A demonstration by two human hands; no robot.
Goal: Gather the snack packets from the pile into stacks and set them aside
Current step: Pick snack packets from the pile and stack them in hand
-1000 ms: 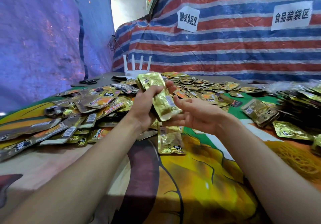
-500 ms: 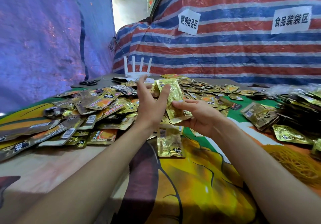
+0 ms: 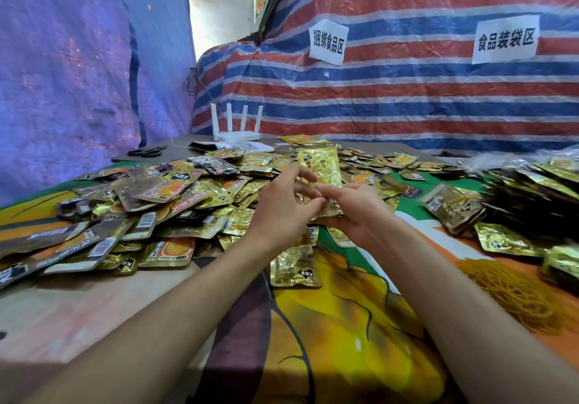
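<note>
Head camera looks down at both hands, which meet just above the cloth point(image 3: 344, 341) in front of the pile point(image 3: 175, 193) of snack packets. A gold packet point(image 3: 319, 167) stands upright between them, its printed face toward the camera and its top edge above the fingers.

The right hand point(image 3: 357, 215) lies palm up under the packet's lower end, with its fingers curled in against it. The left hand point(image 3: 282, 212) comes in from the side, its fingers arched and spread. Its forefinger touches the packet's left edge and its thumb presses near the bottom, so it pinches the packet too. Whether more packets lie behind the front one I cannot tell, as the lower end is blurred and hidden by fingers.

One loose packet point(image 3: 295, 265) lies flat on the cloth just below the hands. The pile spreads across the left and the far middle of the table, a mix of gold and brown packs. To the right sits a small stack point(image 3: 452, 209), near a larger dark heap point(image 3: 532, 190). A tangle of yellow rubber bands point(image 3: 517, 291) lies on the cloth by the right forearm. At the far edge stand a white router point(image 3: 235, 128) and scissors point(image 3: 145, 152), before a striped tarp point(image 3: 407, 90).
</note>
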